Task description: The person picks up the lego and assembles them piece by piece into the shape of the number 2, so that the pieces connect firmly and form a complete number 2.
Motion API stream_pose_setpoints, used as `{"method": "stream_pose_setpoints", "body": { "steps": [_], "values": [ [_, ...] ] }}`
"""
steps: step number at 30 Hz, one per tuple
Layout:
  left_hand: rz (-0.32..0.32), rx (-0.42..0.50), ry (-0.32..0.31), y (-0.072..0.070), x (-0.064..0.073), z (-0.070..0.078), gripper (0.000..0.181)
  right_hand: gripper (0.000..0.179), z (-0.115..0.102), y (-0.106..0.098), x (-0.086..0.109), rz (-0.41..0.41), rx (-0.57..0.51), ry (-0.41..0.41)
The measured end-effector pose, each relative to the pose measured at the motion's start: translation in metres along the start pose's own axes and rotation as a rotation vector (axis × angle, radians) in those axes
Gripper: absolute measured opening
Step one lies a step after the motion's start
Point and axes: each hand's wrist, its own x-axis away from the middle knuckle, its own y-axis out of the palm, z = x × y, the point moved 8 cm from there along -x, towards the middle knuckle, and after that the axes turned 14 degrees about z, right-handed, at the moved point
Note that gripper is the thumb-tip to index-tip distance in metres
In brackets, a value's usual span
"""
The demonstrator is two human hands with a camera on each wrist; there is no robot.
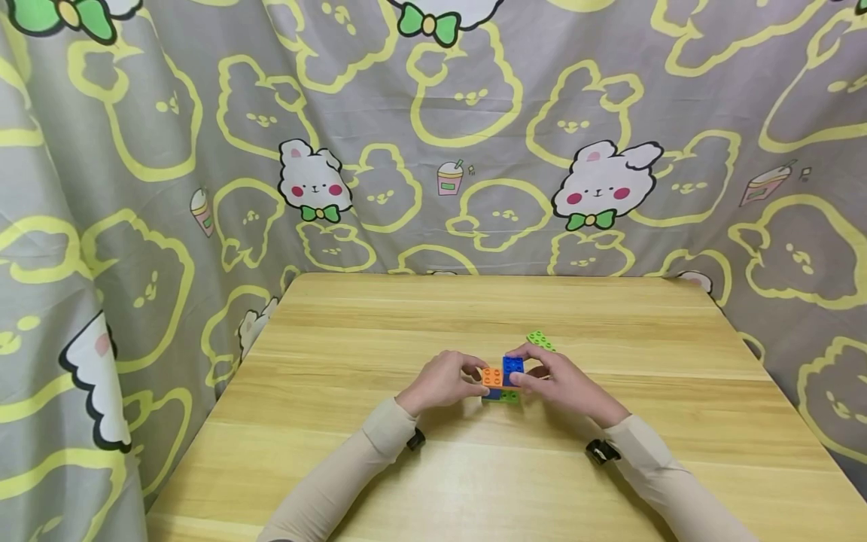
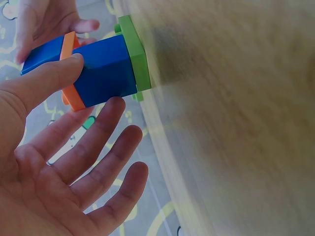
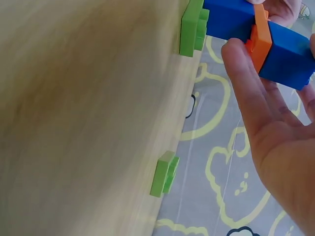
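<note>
A small stack of toy building bricks stands on the table between both hands. At its bottom is a green plate point(image 3: 189, 29); on that sits a blue brick point(image 2: 106, 71), capped by a flat orange plate point(image 1: 492, 377). A second blue brick point(image 1: 512, 366) rises from the right part of the orange plate. My left hand point(image 1: 443, 380) pinches the stack from the left, thumb across the orange plate and lower blue brick in the left wrist view, its lower fingers spread. From the right, my right hand point(image 1: 565, 385) pinches the upper blue brick between thumb and fingers.
Another green plate point(image 1: 539, 341) lies on the wooden table point(image 1: 379, 316), just beyond my right hand. A grey patterned curtain point(image 1: 386, 113) hangs behind the table and along its sides. Dark wrist straps point(image 1: 602, 452) show at both cuffs.
</note>
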Motion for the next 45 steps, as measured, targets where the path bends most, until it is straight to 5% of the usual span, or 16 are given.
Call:
{"method": "stream_pose_setpoints", "body": {
  "steps": [14, 45],
  "values": [
    [0.002, -0.006, 0.004, -0.0002, 0.0008, 0.0001, 0.041, 0.038, 0.0075, -0.0003, -0.0008, 0.015, -0.078, 0.099],
    [0.003, -0.01, 0.014, 0.0012, -0.001, -0.0006, 0.042, 0.043, 0.001, -0.0032, 0.0013, -0.01, -0.068, 0.12]
  ]
}}
